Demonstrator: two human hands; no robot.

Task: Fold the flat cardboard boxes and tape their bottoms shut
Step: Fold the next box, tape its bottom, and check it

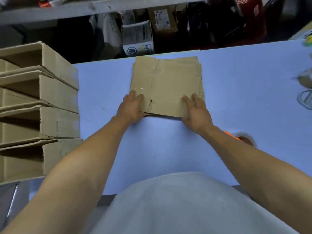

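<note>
Both hands, left hand (130, 108) and right hand (196, 112), gripping near edge of flat corrugated box (166, 85).

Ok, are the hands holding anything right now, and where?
Both hold the top flat box by its near edge: left hand at the left corner, right hand at the right corner.
</note>
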